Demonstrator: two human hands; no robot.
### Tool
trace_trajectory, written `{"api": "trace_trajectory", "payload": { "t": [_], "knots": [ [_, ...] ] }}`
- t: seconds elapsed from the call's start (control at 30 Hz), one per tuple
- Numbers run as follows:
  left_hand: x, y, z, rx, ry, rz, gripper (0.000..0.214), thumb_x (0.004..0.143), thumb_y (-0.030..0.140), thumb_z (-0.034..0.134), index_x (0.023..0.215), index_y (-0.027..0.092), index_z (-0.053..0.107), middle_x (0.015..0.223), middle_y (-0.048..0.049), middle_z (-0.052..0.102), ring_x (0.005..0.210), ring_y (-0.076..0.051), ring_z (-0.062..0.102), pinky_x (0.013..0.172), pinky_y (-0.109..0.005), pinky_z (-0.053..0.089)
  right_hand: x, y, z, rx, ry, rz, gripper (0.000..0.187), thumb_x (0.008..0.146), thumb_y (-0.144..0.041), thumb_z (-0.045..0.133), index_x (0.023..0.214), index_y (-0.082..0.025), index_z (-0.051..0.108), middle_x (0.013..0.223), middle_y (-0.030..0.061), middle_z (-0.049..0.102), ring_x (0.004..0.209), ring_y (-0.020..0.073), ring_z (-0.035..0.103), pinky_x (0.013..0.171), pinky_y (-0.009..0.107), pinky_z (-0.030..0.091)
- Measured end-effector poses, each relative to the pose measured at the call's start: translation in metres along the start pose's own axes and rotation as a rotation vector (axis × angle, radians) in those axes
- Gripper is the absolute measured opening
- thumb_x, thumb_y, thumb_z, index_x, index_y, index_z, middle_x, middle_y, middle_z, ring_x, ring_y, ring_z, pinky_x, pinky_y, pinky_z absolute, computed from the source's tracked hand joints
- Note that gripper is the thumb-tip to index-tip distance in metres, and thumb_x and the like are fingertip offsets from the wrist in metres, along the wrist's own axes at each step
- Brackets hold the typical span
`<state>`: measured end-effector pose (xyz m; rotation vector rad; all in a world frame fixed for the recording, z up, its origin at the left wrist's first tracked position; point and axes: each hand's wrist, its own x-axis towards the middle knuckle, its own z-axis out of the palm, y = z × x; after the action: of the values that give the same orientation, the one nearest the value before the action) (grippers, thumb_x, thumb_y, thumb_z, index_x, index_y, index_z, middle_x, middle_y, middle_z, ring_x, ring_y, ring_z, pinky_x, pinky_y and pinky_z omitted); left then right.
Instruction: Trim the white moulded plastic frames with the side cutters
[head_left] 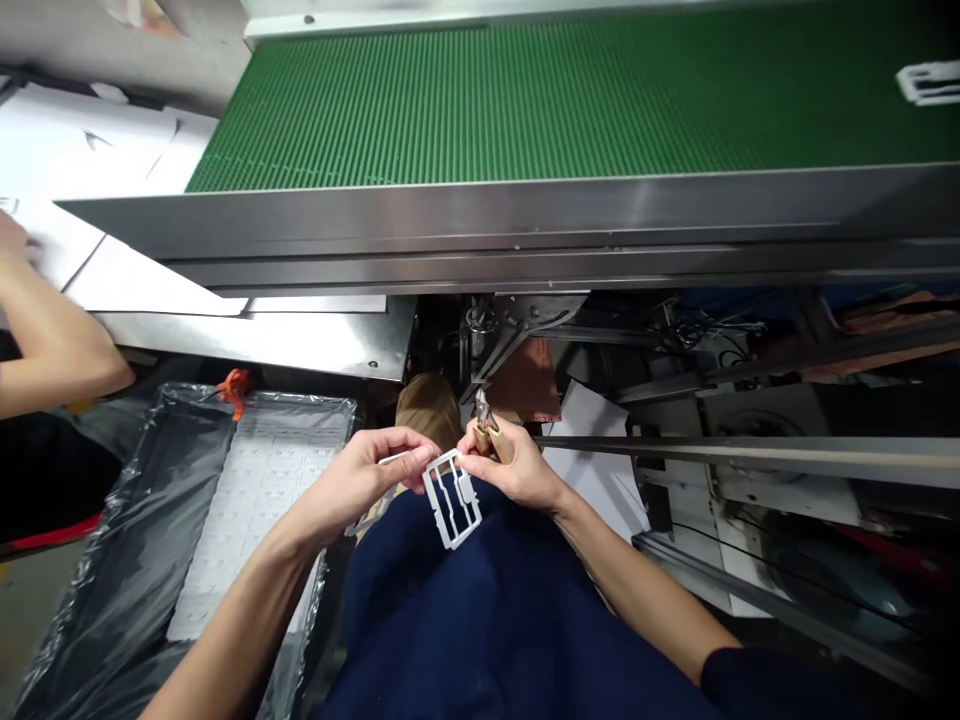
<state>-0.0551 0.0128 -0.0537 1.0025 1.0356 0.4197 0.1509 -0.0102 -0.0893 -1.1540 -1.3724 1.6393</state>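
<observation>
My left hand (386, 465) pinches a white plastic frame (452, 500) with slots by its upper corner, over my lap. A second pale plastic piece (369, 515) shows under the palm; my fingers partly hide it. My right hand (517, 462) is closed around a pair of cutting pliers (484, 425) with tan handles, jaws pointing away from me. The thumb of that hand also touches the frame's upper right corner. The pliers' jaws are apart from the frame.
A green ribbed conveyor belt (465, 110) with a metal side rail (525, 225) runs across ahead; another white part (930, 83) lies at its right end. Left stands a plastic-lined bin (127, 540) with white parts and orange-handled pliers (235, 390). Another person's arm (56, 335) rests near papers.
</observation>
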Motion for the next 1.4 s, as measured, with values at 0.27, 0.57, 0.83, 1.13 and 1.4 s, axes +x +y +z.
{"api": "trace_trajectory", "payload": {
  "t": [0.27,0.57,0.83,1.13,1.4],
  "knots": [
    [0.007,-0.01,-0.01,0.048,-0.052,-0.091,0.015,0.069,0.031,0.071,0.068,0.017,0.068,0.065,-0.0062,0.062,0.059,-0.019,0.057,0.059,-0.026,0.046,0.002,0.001,0.002,-0.097,-0.079,0.074,0.014,0.075,-0.024,0.06,0.079,-0.016,0.049,0.073,-0.0008,0.051,0.066,0.0101,0.047,0.062,0.023,0.04],
    [0.027,-0.02,-0.023,-0.036,0.005,-0.118,0.014,0.065,0.027,0.073,0.065,0.014,0.068,0.061,-0.0076,0.061,0.054,-0.015,0.053,0.052,-0.022,0.045,0.031,0.007,-0.002,-0.067,-0.083,0.143,0.02,0.068,-0.025,0.063,0.077,-0.016,0.048,0.072,-0.0028,0.052,0.065,0.0095,0.048,0.061,0.023,0.041],
    [0.033,-0.026,-0.033,0.032,0.041,-0.119,0.016,0.069,0.031,0.071,0.068,0.015,0.068,0.059,-0.0067,0.059,0.054,-0.017,0.052,0.052,-0.025,0.044,0.047,0.007,-0.007,-0.138,-0.135,0.097,0.016,0.068,-0.023,0.06,0.075,-0.016,0.047,0.069,-0.0045,0.048,0.062,0.008,0.043,0.058,0.021,0.037],
    [0.029,-0.017,-0.021,0.076,0.017,-0.031,0.013,0.066,0.026,0.073,0.062,0.017,0.064,0.063,-0.0035,0.056,0.062,-0.017,0.051,0.057,-0.022,0.042,0.045,0.01,-0.009,-0.041,-0.314,0.08,0.016,0.072,-0.023,0.06,0.078,-0.016,0.047,0.073,-0.0036,0.049,0.063,0.0082,0.044,0.06,0.022,0.038],
    [-0.005,-0.023,0.002,0.182,0.016,0.166,0.015,0.079,0.029,0.06,0.07,0.018,0.065,0.076,-0.007,0.063,0.073,-0.022,0.055,0.07,-0.027,0.042,0.016,0.025,0.017,0.212,-0.337,0.046,0.023,0.072,-0.027,0.065,0.079,-0.017,0.045,0.073,-0.0037,0.043,0.064,0.008,0.04,0.061,0.022,0.036]
  ]
}}
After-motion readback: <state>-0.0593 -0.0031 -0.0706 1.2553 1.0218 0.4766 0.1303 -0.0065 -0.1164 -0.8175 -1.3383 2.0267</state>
